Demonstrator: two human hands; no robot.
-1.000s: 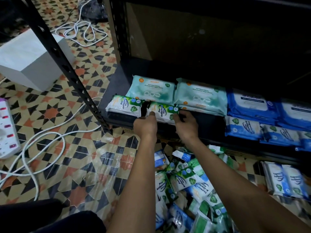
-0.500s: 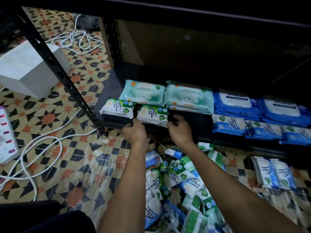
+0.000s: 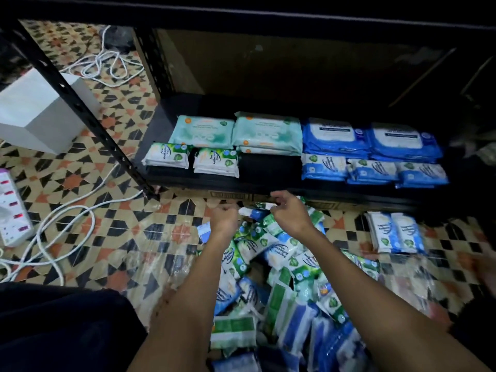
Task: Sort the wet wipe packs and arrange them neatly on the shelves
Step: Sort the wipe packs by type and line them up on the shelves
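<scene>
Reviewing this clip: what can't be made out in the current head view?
- Left hand: the camera sees only its back, so its grip is unclear.
- Right hand: motion blur hides what its fingers pinch.
- Floor pile: arms and the bottom edge cut it off.
- Shelf back: too dark.
</scene>
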